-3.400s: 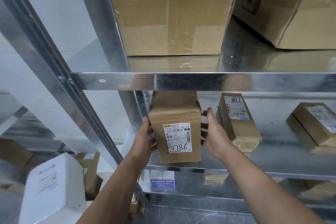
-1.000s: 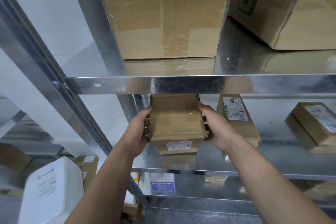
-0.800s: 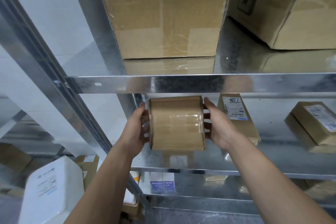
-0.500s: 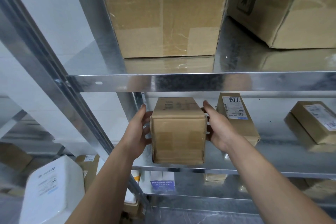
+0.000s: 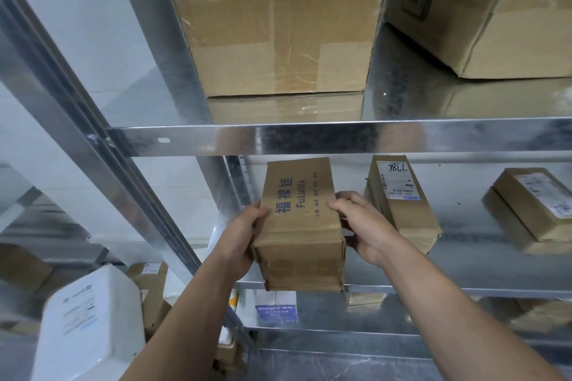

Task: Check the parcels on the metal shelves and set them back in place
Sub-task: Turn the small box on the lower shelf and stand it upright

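A small brown cardboard parcel (image 5: 301,226) printed "FuLuWa" in blue on its upper face is at the front edge of the middle metal shelf (image 5: 464,289). My left hand (image 5: 244,237) grips its left side, thumb on top. My right hand (image 5: 360,224) grips its right side, fingers curled over the top edge. Whether the parcel's bottom touches the shelf cannot be told. A second parcel (image 5: 399,201) with a white label marked "98LL" lies just right of it, behind my right hand.
Two stacked flat parcels (image 5: 532,210) lie at the shelf's right. Large cartons (image 5: 275,18) fill the shelf above, its front rail (image 5: 340,136) close overhead. An upright post (image 5: 93,139) runs down the left. A white parcel (image 5: 89,325) and more boxes sit lower left.
I have kept turning the parcel over in both hands: the labelled face went under, plain taped faces passed, and now the printed "FuLuWa" face is on top. My thumbs now lie on its top.
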`<state>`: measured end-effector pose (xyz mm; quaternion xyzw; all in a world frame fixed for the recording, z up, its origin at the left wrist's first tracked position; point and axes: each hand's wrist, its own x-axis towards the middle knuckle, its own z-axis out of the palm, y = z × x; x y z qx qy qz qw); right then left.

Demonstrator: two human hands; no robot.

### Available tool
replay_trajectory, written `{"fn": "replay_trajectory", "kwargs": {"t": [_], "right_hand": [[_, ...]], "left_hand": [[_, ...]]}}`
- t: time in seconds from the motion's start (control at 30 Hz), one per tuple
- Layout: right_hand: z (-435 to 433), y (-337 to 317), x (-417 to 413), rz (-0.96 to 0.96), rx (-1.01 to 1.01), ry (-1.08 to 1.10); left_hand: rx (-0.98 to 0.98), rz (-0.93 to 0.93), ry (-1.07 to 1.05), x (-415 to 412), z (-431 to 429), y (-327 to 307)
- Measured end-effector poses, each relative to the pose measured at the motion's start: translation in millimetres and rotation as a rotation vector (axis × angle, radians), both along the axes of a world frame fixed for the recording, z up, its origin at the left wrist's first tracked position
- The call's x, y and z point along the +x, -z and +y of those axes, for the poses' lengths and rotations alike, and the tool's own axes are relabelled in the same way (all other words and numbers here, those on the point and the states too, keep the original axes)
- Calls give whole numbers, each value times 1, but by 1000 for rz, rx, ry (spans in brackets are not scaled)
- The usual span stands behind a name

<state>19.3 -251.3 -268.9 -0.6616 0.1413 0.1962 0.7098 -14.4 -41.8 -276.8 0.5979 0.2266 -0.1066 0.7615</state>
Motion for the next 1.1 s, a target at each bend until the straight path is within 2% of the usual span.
{"fn": "replay_trajectory", "kwargs": {"t": [0.17,0.53,1.1], "right_hand": [[6,6,2,39,-32,-31],[17,36,4,-7,-73,-73],[24,54,11,-7,-146,-21]], "left_hand": [[80,29,-12,4,-1,7],[246,37,22,12,-8,24],[353,93,26,19,-15,42]]}}
